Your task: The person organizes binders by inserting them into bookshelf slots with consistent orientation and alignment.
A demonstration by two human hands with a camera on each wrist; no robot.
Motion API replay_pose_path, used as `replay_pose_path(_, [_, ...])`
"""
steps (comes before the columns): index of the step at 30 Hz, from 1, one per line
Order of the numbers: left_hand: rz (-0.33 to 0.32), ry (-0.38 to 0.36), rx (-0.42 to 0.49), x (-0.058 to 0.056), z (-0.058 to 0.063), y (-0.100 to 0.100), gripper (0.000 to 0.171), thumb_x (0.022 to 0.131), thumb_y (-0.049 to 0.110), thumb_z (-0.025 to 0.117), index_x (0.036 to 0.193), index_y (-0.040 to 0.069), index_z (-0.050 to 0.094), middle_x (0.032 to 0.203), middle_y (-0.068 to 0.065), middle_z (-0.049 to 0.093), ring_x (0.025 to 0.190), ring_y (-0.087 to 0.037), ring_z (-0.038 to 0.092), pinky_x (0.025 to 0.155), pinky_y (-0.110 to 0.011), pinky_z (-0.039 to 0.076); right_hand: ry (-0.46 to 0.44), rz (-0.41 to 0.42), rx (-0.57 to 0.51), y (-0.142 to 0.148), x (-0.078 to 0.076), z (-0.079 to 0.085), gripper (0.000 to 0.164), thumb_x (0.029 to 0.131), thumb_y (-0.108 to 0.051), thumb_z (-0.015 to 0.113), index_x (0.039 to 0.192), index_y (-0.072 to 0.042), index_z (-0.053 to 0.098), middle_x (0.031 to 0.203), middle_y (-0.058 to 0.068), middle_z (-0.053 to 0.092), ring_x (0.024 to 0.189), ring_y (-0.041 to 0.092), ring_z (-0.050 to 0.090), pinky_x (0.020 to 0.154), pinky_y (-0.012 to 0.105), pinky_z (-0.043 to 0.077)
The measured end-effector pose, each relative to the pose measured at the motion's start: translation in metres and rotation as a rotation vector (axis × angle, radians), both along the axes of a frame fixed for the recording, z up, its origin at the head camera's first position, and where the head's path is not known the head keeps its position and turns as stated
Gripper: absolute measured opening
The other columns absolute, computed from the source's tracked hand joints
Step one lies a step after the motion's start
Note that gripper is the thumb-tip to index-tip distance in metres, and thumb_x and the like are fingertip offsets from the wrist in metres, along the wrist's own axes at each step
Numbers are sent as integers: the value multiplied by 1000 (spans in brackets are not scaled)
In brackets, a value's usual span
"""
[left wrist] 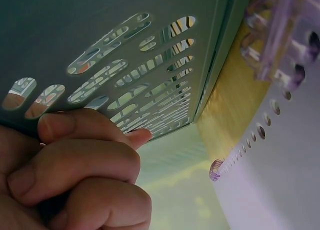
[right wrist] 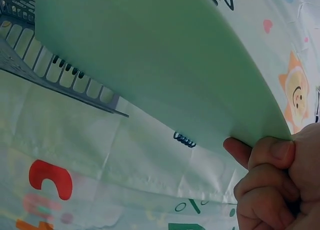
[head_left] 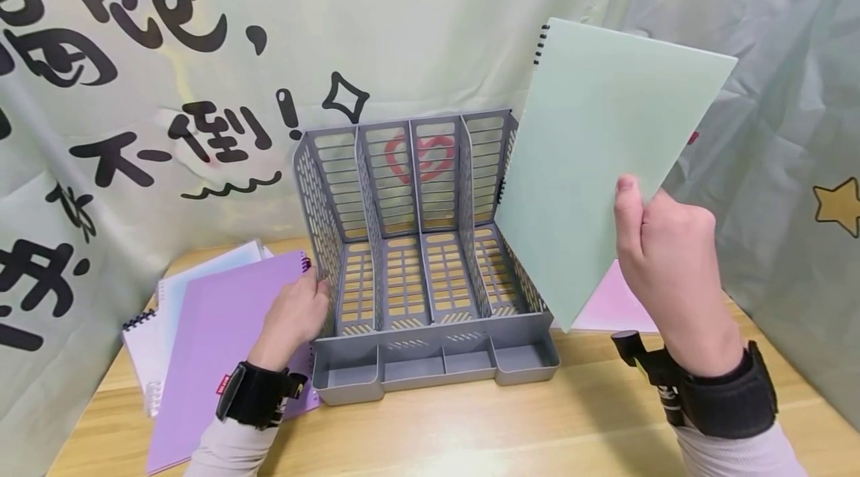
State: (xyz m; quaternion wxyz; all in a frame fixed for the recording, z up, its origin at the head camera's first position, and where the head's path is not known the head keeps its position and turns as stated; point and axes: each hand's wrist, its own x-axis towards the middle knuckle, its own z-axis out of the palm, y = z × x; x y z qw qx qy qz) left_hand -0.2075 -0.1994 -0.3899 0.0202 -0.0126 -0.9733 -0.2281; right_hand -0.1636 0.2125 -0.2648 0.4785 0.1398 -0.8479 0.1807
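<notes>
My right hand (head_left: 668,260) holds a pale green spiral notebook (head_left: 605,141) upright and tilted, the thumb on its near face and the fingers behind. The notebook is raised beside the right end of a grey file rack (head_left: 437,331), overlapping that end in the head view. In the right wrist view, the curled fingers (right wrist: 270,155) pinch the notebook's edge. My left hand (head_left: 298,313) grips the rack's left side wall (head_left: 316,216) low near the front. The left wrist view shows its fingers (left wrist: 95,160) curled against the slotted wall.
A purple spiral notebook (head_left: 228,328) lies on top of white and pale blue notebooks (head_left: 141,357) left of the rack. Something pink and flat (head_left: 618,305) lies at the right on the wooden table (head_left: 497,425). A printed curtain (head_left: 430,29) hangs behind and around.
</notes>
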Motion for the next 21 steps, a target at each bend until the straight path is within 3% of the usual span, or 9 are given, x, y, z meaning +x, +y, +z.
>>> replay_pose_path(2, [2,-1,0,0,0,1,29,104,22,34,111,1,53,90,-18,59,81,-33,57,66,-48,45,-11,12,9,-1,-2,0,38,100,-12,46,64,-2,49,48,6,39,37,20,30,35,33,21])
replay_pose_path(6, [5,0,-4,0,0,1,26,104,22,35,108,3,53,85,-15,57,77,-31,55,64,-45,44,-23,19,21,-3,-6,-2,42,100,-10,46,59,-3,44,46,3,34,38,19,27,36,33,21])
replay_pose_path(9, [7,0,-5,-1,0,1,25,103,22,35,107,4,53,84,-14,57,76,-31,55,63,-45,44,-35,16,19,-3,-10,-4,45,100,-10,45,56,-7,38,46,0,27,38,20,25,37,33,20])
replay_pose_path(17, [8,6,3,-1,1,1,29,103,22,36,114,2,53,96,-19,61,79,-31,57,63,-46,45,-70,8,9,-2,-20,-11,47,102,-14,45,56,-8,38,45,1,29,39,24,32,39,35,22])
replay_pose_path(21, [9,1,4,-1,1,0,29,103,22,35,114,2,53,90,-17,60,77,-31,56,61,-44,44,-87,8,8,-4,-24,-13,48,102,-15,46,55,-8,39,45,2,29,39,24,33,39,35,22])
